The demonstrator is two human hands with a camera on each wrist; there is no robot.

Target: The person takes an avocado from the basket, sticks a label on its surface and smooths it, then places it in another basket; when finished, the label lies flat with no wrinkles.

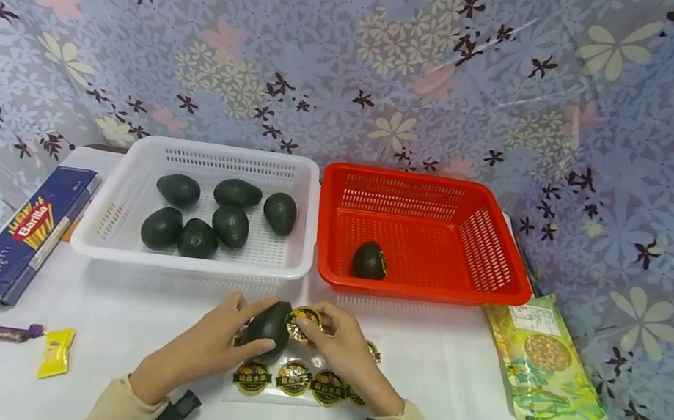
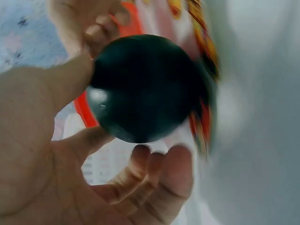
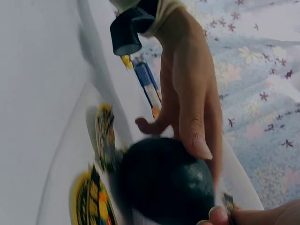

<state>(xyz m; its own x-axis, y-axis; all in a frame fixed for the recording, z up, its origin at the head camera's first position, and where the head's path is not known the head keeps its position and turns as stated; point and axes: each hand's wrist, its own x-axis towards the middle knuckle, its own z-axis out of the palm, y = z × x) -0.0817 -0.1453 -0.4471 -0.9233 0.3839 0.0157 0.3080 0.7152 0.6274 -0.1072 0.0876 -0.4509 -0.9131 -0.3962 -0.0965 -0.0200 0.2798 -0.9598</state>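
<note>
A dark green avocado point(image 1: 268, 331) is gripped by my left hand point(image 1: 207, 346), thumb on one side and fingers on the other, over a sheet of stickers point(image 1: 307, 407). Close on its right, my right hand point(image 1: 349, 353) pinches a round gold-and-black sticker point(image 1: 305, 318) between thumb and fingers. The left wrist view shows the avocado point(image 2: 143, 89) end-on inside the curve of the left hand point(image 2: 61, 140). In the right wrist view, the right hand's fingertips point(image 3: 218, 215) are right at the lower end of the avocado point(image 3: 166, 180).
A white basket point(image 1: 187, 264) with several avocados stands at the back left. Beside it, a red basket point(image 1: 426, 236) holds one avocado point(image 1: 370, 260) bearing a sticker. A spaghetti box point(image 1: 28, 236) and two wrapped candies point(image 1: 56, 353) lie left; a yellow-green bag point(image 1: 551, 372) lies right.
</note>
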